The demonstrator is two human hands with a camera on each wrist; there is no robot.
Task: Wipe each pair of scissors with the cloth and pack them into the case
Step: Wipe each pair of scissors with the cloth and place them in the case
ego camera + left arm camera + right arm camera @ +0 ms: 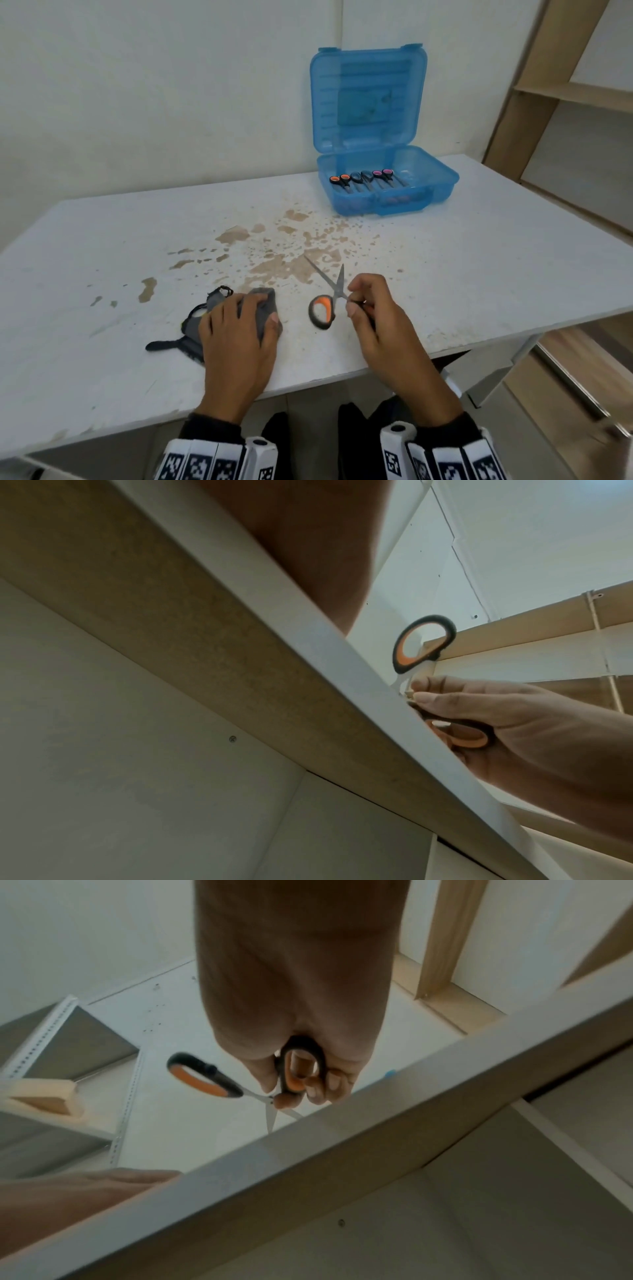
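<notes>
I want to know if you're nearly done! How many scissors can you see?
4. Three pairs lie side by side in the open blue case: orange-handled, blue-handled and pink-handled. The fourth, orange-handled scissors, blades open, is in the right hand. More may be hidden.

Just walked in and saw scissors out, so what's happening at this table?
A person is cleaning scissors. Their right hand holds open orange-and-black scissors by one handle loop, while the left hand rests on a crumpled grey cloth. Three more pairs already lie in the open blue plastic case at the back of the stained white table.
</notes>
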